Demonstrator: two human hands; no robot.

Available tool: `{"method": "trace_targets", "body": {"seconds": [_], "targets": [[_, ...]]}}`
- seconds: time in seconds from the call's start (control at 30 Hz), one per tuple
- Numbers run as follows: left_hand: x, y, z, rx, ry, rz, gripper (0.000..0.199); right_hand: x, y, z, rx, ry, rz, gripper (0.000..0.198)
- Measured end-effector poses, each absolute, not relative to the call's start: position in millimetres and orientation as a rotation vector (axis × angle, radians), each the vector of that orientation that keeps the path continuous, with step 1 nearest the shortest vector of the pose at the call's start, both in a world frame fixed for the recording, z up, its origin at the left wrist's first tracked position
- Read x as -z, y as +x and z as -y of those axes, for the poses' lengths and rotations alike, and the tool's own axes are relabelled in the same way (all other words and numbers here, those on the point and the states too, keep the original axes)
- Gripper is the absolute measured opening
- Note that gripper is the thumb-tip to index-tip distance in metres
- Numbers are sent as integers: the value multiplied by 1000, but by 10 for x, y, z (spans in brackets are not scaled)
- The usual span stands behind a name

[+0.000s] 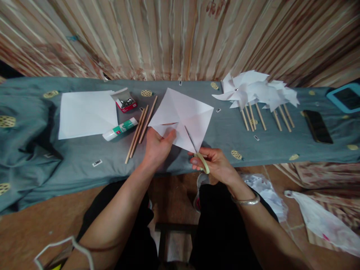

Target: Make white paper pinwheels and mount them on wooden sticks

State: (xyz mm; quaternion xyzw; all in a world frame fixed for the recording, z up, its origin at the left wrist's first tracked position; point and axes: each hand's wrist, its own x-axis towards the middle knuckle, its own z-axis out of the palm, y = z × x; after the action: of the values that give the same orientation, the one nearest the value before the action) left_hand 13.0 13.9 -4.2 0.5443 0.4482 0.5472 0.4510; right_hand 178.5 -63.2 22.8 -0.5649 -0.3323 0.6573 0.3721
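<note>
i'm watching the left hand (159, 145) pinching white paper (194, 107) while the right hand (215, 162) is grasping scissors (204, 162), blade overlapping the paper.

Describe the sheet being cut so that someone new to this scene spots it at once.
On the grey-green cloth, look between the pinwheels on the right and the flat white paper on the left. The sheet there is pinched by the left hand, scissors in the right hand biting its near corner. Unlike that paper, it sits diamond-wise, with a slit gaping on its left.
</note>
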Motion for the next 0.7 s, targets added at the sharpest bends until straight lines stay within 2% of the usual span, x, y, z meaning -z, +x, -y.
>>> {"method": "trace_targets", "body": {"seconds": [0.7], "targets": [[71,132,-130,-1327,1339,-1122,20,-227,1772,626,-1679,-1439,805,44]]}}
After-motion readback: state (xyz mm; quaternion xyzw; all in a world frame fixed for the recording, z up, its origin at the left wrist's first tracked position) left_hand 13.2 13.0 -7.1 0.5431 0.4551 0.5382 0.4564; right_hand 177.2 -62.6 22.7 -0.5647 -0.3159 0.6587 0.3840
